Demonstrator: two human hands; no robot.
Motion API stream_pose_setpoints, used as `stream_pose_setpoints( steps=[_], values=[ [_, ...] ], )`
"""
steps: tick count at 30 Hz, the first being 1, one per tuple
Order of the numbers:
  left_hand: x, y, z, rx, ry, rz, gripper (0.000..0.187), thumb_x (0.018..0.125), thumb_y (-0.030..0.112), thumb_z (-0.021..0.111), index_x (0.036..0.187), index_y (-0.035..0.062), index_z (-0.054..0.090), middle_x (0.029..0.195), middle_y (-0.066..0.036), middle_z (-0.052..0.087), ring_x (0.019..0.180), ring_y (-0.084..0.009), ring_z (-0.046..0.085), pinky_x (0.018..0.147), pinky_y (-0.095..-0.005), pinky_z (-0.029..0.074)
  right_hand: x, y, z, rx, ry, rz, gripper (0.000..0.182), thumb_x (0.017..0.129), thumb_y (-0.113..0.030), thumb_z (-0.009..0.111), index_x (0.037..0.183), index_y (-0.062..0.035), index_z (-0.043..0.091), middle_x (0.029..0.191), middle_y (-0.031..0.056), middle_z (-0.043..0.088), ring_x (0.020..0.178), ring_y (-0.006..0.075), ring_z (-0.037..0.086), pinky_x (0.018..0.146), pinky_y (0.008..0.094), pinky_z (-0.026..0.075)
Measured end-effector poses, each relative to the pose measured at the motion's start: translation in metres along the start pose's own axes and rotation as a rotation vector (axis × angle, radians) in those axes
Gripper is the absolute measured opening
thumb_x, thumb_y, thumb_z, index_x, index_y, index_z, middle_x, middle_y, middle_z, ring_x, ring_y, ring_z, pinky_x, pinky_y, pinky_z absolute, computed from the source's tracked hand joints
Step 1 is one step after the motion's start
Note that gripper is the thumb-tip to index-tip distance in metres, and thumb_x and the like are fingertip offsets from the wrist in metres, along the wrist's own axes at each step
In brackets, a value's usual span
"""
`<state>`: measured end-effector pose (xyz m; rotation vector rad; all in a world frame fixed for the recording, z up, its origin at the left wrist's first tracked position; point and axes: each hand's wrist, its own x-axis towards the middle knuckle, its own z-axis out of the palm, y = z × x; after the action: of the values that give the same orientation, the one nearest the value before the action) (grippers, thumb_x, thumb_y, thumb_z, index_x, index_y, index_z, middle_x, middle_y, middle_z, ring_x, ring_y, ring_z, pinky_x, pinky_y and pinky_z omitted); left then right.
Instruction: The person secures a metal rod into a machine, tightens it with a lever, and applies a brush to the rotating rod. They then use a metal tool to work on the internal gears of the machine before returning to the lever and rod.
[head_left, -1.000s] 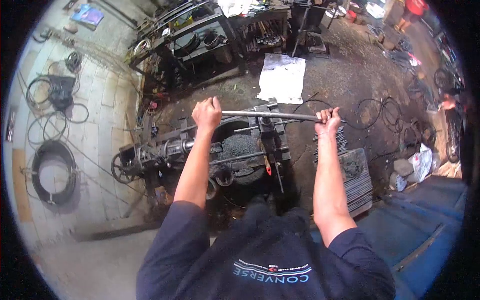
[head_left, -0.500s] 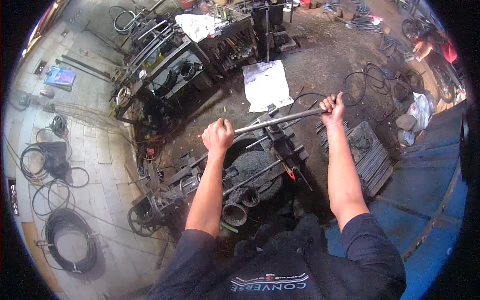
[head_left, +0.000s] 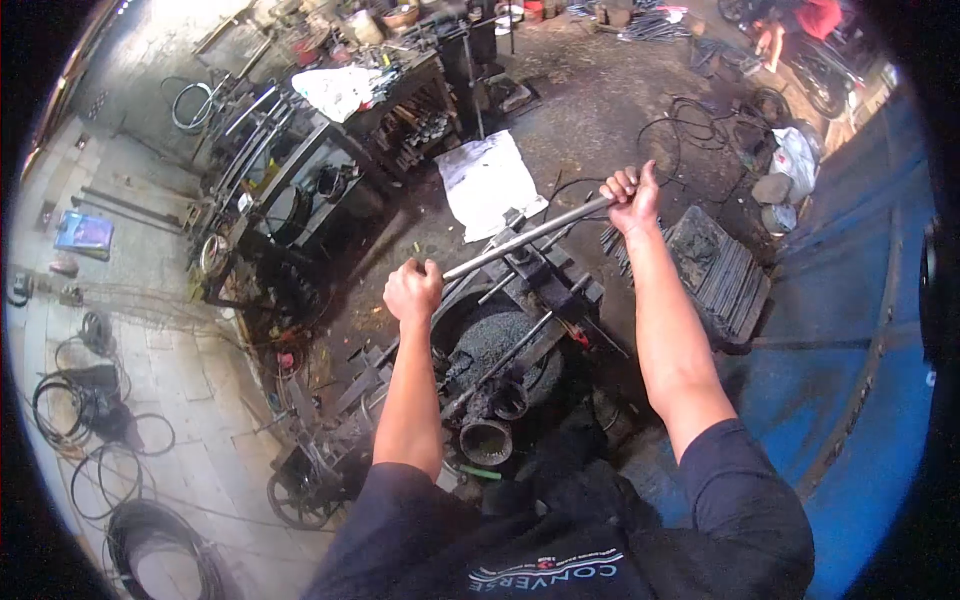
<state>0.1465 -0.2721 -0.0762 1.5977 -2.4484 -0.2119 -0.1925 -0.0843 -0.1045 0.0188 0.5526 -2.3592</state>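
Observation:
A long metal bar (head_left: 530, 236) runs between my two hands, slanting up to the right. My left hand (head_left: 413, 290) is wrapped round its lower left end. At the upper right end my right hand (head_left: 631, 197) grips it, thumb pointing up. The bar passes over a dark metal machine frame (head_left: 545, 275) with rods across it. Under the frame sits a round basin of dark grey granules (head_left: 495, 340). Close to my body a small metal cup (head_left: 486, 441) stands at the machine's near side.
A white sheet (head_left: 488, 185) lies on the floor beyond the machine. To the right is a stack of metal rods (head_left: 735, 290), near a blue panel (head_left: 850, 370). Coiled cables (head_left: 160, 550) lie at left; a cluttered workbench (head_left: 340, 130) stands behind. Another person (head_left: 795, 30) is at far right.
The view has turned, so the surroundings shift left. Both hands keep hold of the bar, which now slants more steeply up to the right.

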Motion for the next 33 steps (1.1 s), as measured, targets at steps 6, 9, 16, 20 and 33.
stream_pose_setpoints(
  steps=[6, 9, 16, 20, 33],
  values=[
    [0.016, -0.002, 0.003, -0.022, 0.044, 0.02, 0.042, 0.081, 0.043, 0.055, 0.088, 0.0054, 0.071, 0.092, -0.021, 0.07, 0.089, -0.0382, 0.067, 0.081, -0.0481, 0.052, -0.012, -0.003, -0.008, 0.129, -0.044, 0.019, 0.04, 0.094, -0.036, 0.043, 0.06, -0.0148, 0.036, 0.051, -0.0011, 0.028, 0.046, 0.0143, 0.025, 0.054, 0.0327, 0.027],
    [0.023, -0.003, 0.0, -0.038, -0.018, 0.029, 0.042, 0.082, 0.043, 0.055, 0.089, 0.0043, 0.071, 0.093, -0.021, 0.07, 0.091, -0.0376, 0.066, 0.082, -0.0477, 0.052, -0.018, -0.003, -0.01, 0.142, -0.004, 0.006, 0.037, 0.092, -0.032, 0.044, 0.06, -0.0152, 0.036, 0.051, -0.0011, 0.029, 0.046, 0.0144, 0.026, 0.054, 0.0329, 0.027],
    [0.029, -0.009, 0.007, -0.061, 0.075, 0.086, 0.041, 0.081, 0.044, 0.056, 0.088, 0.0063, 0.071, 0.091, -0.02, 0.07, 0.09, -0.0373, 0.067, 0.081, -0.0472, 0.051, -0.027, 0.0, -0.008, 0.174, 0.05, -0.046, 0.036, 0.091, -0.031, 0.045, 0.059, -0.0165, 0.035, 0.05, -0.0016, 0.029, 0.045, 0.0145, 0.026, 0.054, 0.0334, 0.028],
    [0.032, -0.006, 0.003, -0.078, 0.069, 0.1, 0.04, 0.081, 0.043, 0.056, 0.084, 0.0059, 0.07, 0.09, -0.021, 0.07, 0.089, -0.0371, 0.067, 0.08, -0.0471, 0.051, -0.027, -0.001, -0.012, 0.177, 0.049, -0.057, 0.037, 0.091, -0.031, 0.045, 0.058, -0.0168, 0.035, 0.05, -0.0017, 0.029, 0.044, 0.0146, 0.027, 0.054, 0.0336, 0.028],
    [0.046, -0.006, -0.002, -0.081, -0.056, 0.142, 0.043, 0.084, 0.044, 0.053, 0.083, 0.0048, 0.07, 0.094, -0.021, 0.069, 0.093, -0.0365, 0.066, 0.081, -0.0462, 0.051, -0.044, 0.004, -0.008, 0.218, 0.171, -0.154, 0.035, 0.092, -0.03, 0.04, 0.06, -0.0167, 0.036, 0.05, -0.0015, 0.03, 0.045, 0.0149, 0.027, 0.053, 0.034, 0.028]
  ],
)
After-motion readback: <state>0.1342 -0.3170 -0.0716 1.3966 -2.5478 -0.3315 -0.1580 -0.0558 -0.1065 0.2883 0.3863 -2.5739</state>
